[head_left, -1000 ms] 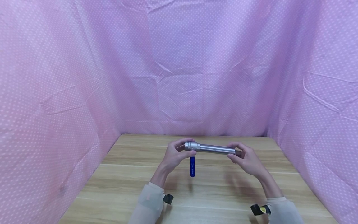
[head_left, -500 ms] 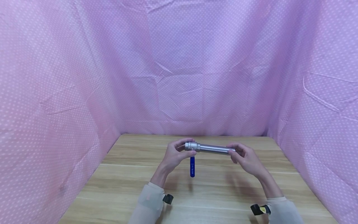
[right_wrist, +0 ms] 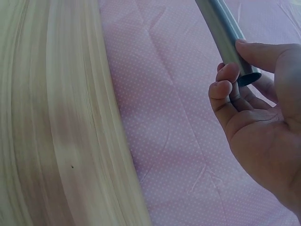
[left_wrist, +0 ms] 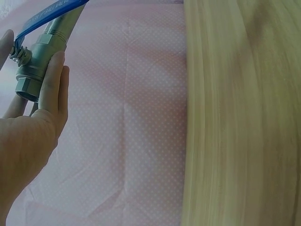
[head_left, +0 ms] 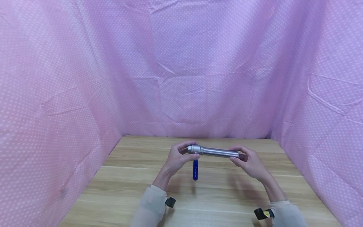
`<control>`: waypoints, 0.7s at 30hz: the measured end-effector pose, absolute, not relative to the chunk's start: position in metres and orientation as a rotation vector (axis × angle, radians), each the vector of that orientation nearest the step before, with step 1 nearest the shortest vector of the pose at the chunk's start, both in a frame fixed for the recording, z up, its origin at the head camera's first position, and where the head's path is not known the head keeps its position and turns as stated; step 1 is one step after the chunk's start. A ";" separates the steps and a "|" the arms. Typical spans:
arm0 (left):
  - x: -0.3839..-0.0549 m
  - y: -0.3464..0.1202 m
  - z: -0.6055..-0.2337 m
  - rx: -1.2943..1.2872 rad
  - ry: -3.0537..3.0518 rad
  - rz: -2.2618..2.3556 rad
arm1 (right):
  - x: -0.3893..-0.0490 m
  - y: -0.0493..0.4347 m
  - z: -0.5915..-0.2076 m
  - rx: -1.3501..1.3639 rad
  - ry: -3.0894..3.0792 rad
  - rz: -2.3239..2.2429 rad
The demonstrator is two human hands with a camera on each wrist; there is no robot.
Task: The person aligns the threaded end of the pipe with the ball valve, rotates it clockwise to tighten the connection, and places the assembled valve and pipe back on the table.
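A silver ball valve point(head_left: 195, 148) with a blue lever handle point(head_left: 195, 170) is joined to a straight steel pipe point(head_left: 219, 152), held roughly level above the table. My left hand point(head_left: 176, 159) grips the valve body, thumb on the near side and fingers behind. In the left wrist view the valve's hexagonal end point(left_wrist: 29, 88) is uncovered, and the blue lever runs along the pipe. At the pipe's other end, my right hand point(head_left: 250, 163) pinches the tube between thumb and fingers. The right wrist view shows the pipe's open end point(right_wrist: 249, 78) beside the curled fingers.
Beneath the hands lies a light wooden table point(head_left: 215, 201). Pink polka-dot cloth point(head_left: 181, 78) hangs behind it and along both sides. Black bands sit on both wrists, over pale sleeves point(head_left: 151, 205).
The right thumb and fingers shift their hold on the pipe's end, moving forward and back around it. The left hand keeps its grip on the valve, with the assembly almost still.
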State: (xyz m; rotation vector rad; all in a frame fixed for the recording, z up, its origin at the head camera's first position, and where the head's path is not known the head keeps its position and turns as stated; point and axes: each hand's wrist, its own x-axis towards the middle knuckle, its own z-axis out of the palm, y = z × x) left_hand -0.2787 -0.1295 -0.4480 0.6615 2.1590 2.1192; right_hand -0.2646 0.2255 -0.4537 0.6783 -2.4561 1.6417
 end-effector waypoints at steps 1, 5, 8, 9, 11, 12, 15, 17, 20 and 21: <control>-0.279 -0.130 -0.448 0.660 2.161 2.115 | -0.264 0.226 -0.454 0.680 -2.454 1.639; -0.279 -0.129 -0.448 0.650 2.160 2.110 | -0.264 0.226 -0.455 0.689 -2.442 1.631; -0.279 -0.128 -0.448 0.643 2.156 2.110 | -0.264 0.226 -0.455 0.698 -2.433 1.628; -0.280 -0.128 -0.448 0.644 2.156 2.108 | -0.264 0.226 -0.454 0.700 -2.430 1.627; -0.280 -0.128 -0.448 0.645 2.158 2.108 | -0.265 0.225 -0.454 0.707 -2.430 1.623; -0.280 -0.128 -0.449 0.647 2.159 2.108 | -0.265 0.225 -0.454 0.712 -2.431 1.619; -0.280 -0.129 -0.449 0.647 2.164 2.108 | -0.266 0.225 -0.454 0.729 -2.432 1.598; -0.280 -0.129 -0.450 0.646 2.162 2.111 | -0.266 0.225 -0.455 0.744 -2.426 1.581; -0.279 -0.130 -0.450 0.638 2.161 2.115 | -0.267 0.224 -0.455 0.766 -2.415 1.552; -0.279 -0.130 -0.450 0.639 2.160 2.116 | -0.268 0.224 -0.455 0.769 -2.410 1.550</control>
